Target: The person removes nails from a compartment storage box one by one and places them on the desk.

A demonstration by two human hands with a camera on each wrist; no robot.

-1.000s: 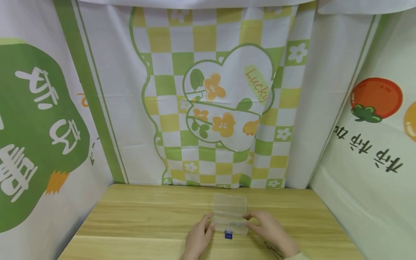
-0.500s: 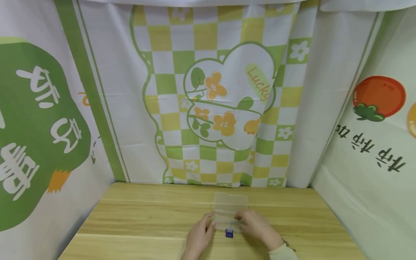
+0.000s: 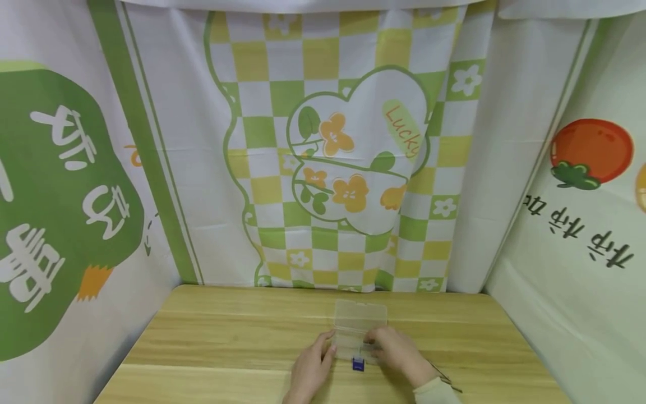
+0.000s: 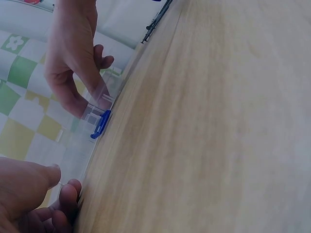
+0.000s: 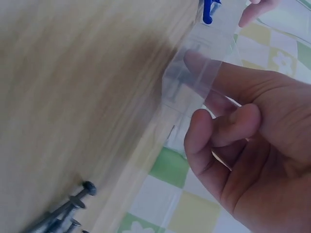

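A clear plastic box [image 3: 360, 313] lies on the table with its lid folded back. Its blue latch [image 3: 358, 365] is at the near side. My left hand [image 3: 311, 367] holds the box's left end between thumb and fingers. From the right, my right hand [image 3: 398, 350] reaches in, thumb and index finger down inside a compartment. In the right wrist view that thumb shows through the clear wall [image 5: 214, 73], while the other fingers curl outside. I cannot tell whether the fingertips pinch anything.
Several dark metal nails or screws [image 5: 65, 211] lie on the wooden table [image 3: 227, 348], beside the right forearm. A checked cloth [image 3: 323, 247] hangs behind the table, and printed cloth walls stand at both sides.
My right hand has moved left from the box's right edge into the box, then stayed there. The left hand keeps its hold and the box stays about where it was.
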